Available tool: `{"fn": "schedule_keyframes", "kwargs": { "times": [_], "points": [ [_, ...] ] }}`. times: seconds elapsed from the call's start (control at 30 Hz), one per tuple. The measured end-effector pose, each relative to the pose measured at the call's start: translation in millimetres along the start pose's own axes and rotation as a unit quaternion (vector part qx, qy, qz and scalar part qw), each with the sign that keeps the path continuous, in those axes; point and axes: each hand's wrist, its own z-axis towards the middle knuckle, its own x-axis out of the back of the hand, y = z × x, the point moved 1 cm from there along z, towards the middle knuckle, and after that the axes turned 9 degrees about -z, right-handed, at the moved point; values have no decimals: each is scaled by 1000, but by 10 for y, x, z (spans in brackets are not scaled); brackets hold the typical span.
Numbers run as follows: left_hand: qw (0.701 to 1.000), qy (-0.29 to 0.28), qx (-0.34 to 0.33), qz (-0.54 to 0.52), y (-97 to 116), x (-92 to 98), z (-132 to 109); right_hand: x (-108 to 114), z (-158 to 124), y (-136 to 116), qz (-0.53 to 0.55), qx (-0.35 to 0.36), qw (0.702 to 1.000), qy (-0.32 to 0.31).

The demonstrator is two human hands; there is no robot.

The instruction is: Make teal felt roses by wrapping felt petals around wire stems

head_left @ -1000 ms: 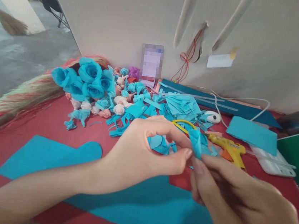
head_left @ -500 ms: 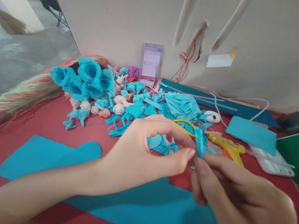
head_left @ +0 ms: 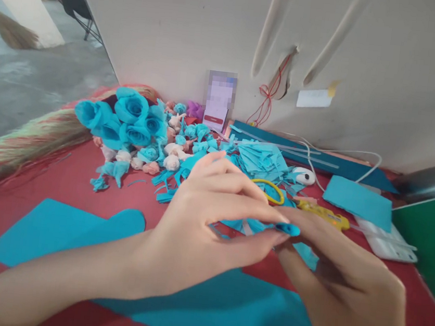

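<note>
A small rolled piece of blue crepe paper (head_left: pixel 291 229) is pinched between the fingertips of both hands. My left hand (head_left: pixel 214 220) reaches in from the left, thumb and forefinger closed on the roll. From the right, my right hand (head_left: pixel 349 282) grips the same roll, with part of its fingers hidden behind it. Beneath the hands a large sheet of blue paper (head_left: pixel 200 313) lies on the red table. Another blue sheet (head_left: pixel 44 232), with one rounded end, lies to the left. Behind the hands is a pile of cut blue paper strips (head_left: pixel 263 160).
Finished blue paper roses (head_left: pixel 131 109) stand at the back left, beside small pink and blue paper buds (head_left: pixel 172 160). Yellow-handled scissors (head_left: pixel 271 190) and a yellow glue gun (head_left: pixel 323 215) lie behind the hands. A phone (head_left: pixel 217 103) leans on the wall. Folded blue paper (head_left: pixel 358 200) lies right.
The paper roll has tipped from upright to lying nearly level, its end now facing right. Both hands have shifted slightly, and the left fingers have come over the top of the roll.
</note>
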Motion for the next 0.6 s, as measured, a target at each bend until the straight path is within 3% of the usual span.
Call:
{"fn": "schedule_keyframes", "kwargs": {
  "times": [0.2, 0.33, 0.6],
  "points": [
    [1000, 3, -4, 30, 16, 3, -34, 12, 72, -23, 112, 12, 994, -12],
    [999, -5, -11, 42, 42, -7, -47, 2, 108, -41, 244, -57, 967, -53],
    [998, -1, -31, 55, 114, -5, -69, 10, 64, -56, 282, -85, 952, -89]
  ]
}}
